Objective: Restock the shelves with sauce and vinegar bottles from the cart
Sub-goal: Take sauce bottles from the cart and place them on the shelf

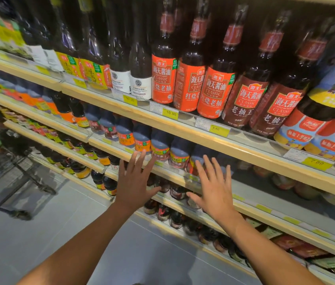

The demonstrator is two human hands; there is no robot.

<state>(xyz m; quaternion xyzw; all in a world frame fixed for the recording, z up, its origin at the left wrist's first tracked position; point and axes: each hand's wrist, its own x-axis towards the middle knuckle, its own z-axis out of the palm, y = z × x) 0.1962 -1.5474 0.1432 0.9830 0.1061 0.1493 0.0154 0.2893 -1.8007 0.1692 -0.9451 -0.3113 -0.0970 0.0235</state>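
This is a shop. Long shelves run in rows, one over the other, packed with many same-looking sauce bottles. Little yellow price tags stick on the shelf edges. A wire cart stands at the left.

Left hand and right hand spread flat before stocked shelves, sauce bottles above, cart at left

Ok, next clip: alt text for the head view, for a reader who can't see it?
A left hand and a right hand, both open and empty, reach toward short dark sauce bottles on a wooden-edged shelf. Taller red-labelled bottles fill the shelf above; a cart stands at far left.
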